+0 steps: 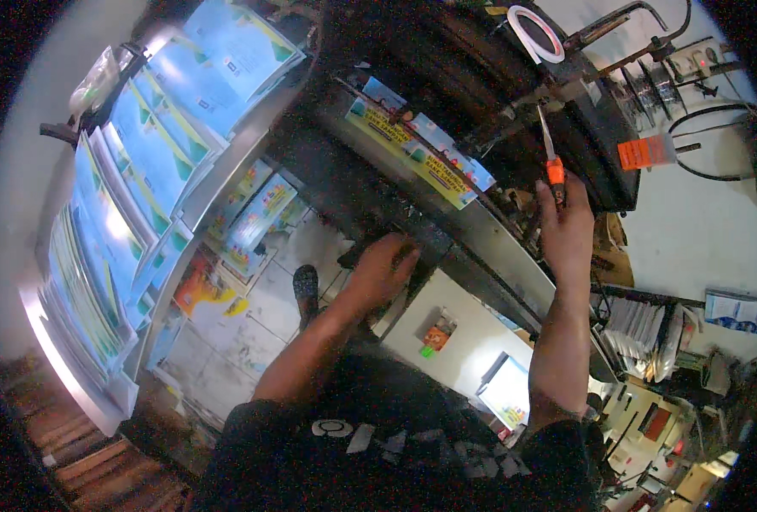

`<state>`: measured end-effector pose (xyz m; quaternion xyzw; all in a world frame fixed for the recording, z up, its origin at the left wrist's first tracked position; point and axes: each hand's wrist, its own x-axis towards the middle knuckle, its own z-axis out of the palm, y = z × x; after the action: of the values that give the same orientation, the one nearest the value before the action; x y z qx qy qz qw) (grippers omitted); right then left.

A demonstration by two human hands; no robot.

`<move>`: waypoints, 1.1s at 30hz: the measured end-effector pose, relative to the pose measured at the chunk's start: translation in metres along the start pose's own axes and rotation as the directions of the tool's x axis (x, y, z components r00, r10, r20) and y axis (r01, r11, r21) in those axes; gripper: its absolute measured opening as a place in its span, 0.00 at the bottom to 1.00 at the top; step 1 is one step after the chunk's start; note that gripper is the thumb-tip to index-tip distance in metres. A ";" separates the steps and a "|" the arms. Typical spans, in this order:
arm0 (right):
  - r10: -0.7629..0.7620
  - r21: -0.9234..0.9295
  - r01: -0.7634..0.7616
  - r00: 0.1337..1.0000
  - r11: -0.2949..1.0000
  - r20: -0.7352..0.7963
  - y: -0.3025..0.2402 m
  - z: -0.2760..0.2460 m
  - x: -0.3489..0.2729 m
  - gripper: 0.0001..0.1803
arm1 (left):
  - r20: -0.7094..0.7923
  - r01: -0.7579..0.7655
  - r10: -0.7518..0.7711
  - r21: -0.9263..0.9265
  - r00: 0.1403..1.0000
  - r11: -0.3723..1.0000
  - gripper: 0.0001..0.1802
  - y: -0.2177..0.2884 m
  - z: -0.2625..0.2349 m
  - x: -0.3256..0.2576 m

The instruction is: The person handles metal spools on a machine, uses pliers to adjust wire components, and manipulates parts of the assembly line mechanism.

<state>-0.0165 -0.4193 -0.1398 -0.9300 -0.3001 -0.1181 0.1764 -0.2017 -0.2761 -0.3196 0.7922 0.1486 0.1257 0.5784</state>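
Upright in my right hand point(566, 220) is a screwdriver point(554, 162) with an orange and black handle. Its slim metal shaft points away from me toward the dark machine point(472, 51), and the fingers are closed round the handle's lower end. Nearer the middle, my left hand point(384, 269) rests with curled fingers at the machine's dark lower edge. What those fingers hold, if anything, is hidden in shadow. Beyond the left hand, yellow and blue printed sheets point(408, 145) lie along a metal bar of the machine.
Stacks of blue printed sheets point(156, 145) fill a slanted shelf at the left. A white tape roll point(535, 34) and an orange label point(647, 154) are at the far right. More printed papers point(259, 213) lie low beside a foot point(307, 286) on the tiled floor.
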 end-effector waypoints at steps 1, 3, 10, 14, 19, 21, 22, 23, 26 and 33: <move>0.042 0.048 -0.043 0.999 0.998 0.014 -0.001 0.000 0.000 0.21 | 0.009 -0.007 0.007 -0.016 1.000 1.000 0.15 -0.001 -0.001 0.001; 0.042 0.028 -0.042 0.999 0.999 0.001 -0.001 0.001 0.003 0.20 | 0.004 0.032 -0.032 -0.040 0.999 0.999 0.15 0.000 -0.006 -0.001; 0.059 -0.146 -0.057 0.998 0.988 0.011 -0.015 -0.001 0.010 0.22 | -0.064 -0.046 0.045 -0.017 0.997 0.999 0.13 -0.015 -0.017 -0.009; -0.063 -0.217 0.045 0.995 0.975 -0.076 0.001 0.003 0.001 0.23 | -0.052 0.001 -0.005 -0.070 0.999 0.998 0.14 -0.006 -0.027 -0.012; -0.116 -0.395 0.071 0.989 0.916 -0.091 -0.005 0.002 0.005 0.22 | -0.020 0.056 -0.057 -0.054 0.998 0.997 0.14 -0.016 -0.026 -0.010; -0.117 -0.444 0.057 0.987 0.894 -0.110 -0.002 0.005 0.004 0.23 | -0.032 0.046 -0.048 -0.044 0.998 0.998 0.14 -0.021 -0.025 -0.010; -0.116 -0.490 0.039 0.985 0.871 -0.129 0.001 0.007 0.003 0.23 | -0.041 0.037 -0.038 -0.032 0.998 0.999 0.14 -0.022 -0.025 -0.010; -0.118 -0.491 0.040 0.985 0.870 -0.129 0.003 0.009 0.003 0.23 | -0.042 0.037 -0.038 -0.034 0.998 0.999 0.14 -0.022 -0.025 -0.010; -0.138 -0.514 0.038 0.978 0.857 -0.159 0.006 0.013 0.002 0.23 | -0.029 0.130 -0.132 -0.076 0.991 0.989 0.15 -0.022 -0.026 -0.009; -0.157 -0.503 0.062 0.977 0.862 -0.147 0.003 0.011 0.001 0.22 | -0.045 0.097 -0.097 -0.003 0.994 0.995 0.15 -0.026 -0.030 -0.011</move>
<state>-0.0124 -0.4166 -0.1503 -0.9106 -0.2947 -0.2858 -0.0483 -0.2253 -0.2466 -0.3359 0.7807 0.1999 0.1151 0.5807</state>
